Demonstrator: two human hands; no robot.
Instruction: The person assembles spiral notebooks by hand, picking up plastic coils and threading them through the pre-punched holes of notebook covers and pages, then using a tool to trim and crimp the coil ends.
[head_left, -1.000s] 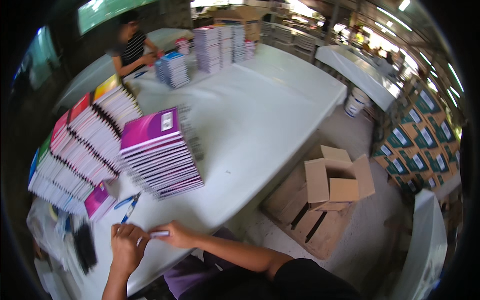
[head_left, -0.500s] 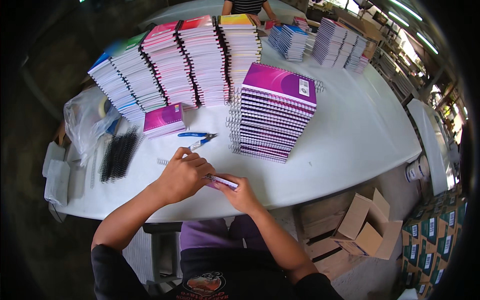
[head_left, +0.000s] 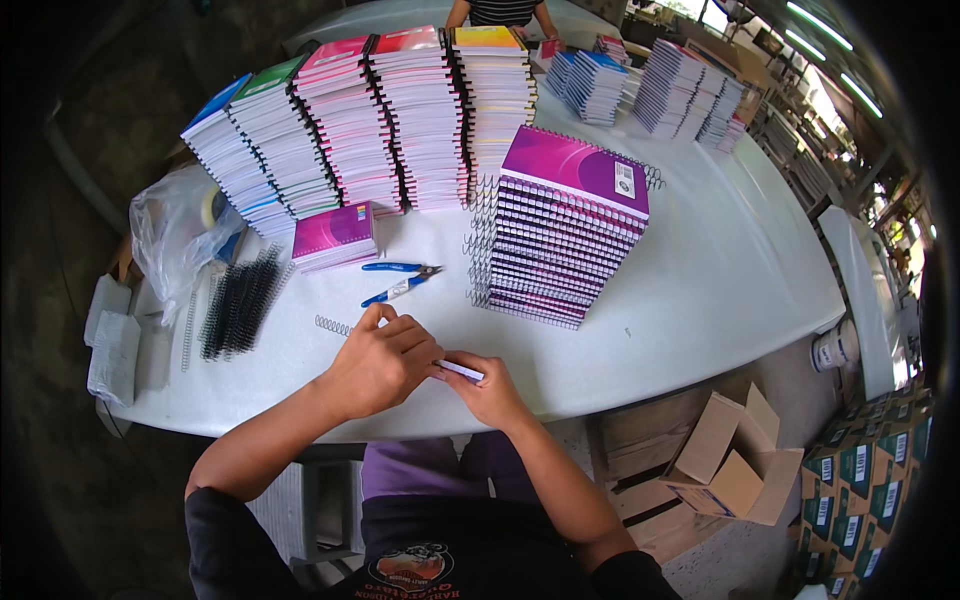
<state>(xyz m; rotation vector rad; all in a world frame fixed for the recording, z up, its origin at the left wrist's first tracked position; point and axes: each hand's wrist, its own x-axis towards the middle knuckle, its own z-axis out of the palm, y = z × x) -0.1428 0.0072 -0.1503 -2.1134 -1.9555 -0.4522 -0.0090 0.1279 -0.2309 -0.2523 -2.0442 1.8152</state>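
Close to the table's near edge, my right hand (head_left: 492,393) grips a small notebook (head_left: 461,371), its white page edge showing between thumb and fingers. My left hand (head_left: 388,366) is closed at the notebook's other end, with the knuckles up. A dark wire spiral coil (head_left: 330,325) sticks out to the left from behind this hand; its fingertips are hidden, and so is most of the notebook. Beyond the hands lie blue-handled cutting pliers (head_left: 398,284), jaws spread. A short pile of purple notebooks (head_left: 335,236) sits just past them.
A tall stack of purple notebooks (head_left: 570,235) with coils jutting out stands ahead to the right. Taller colored stacks (head_left: 420,130) line the back left. Black coils (head_left: 240,305) and a plastic bag (head_left: 180,235) lie left. An open carton (head_left: 735,455) is on the floor; another person (head_left: 502,14) is opposite.
My left hand has turned and slid slightly right along the notebook, covering more of its edge. The right hand keeps its grip. The whole view has shifted slightly.
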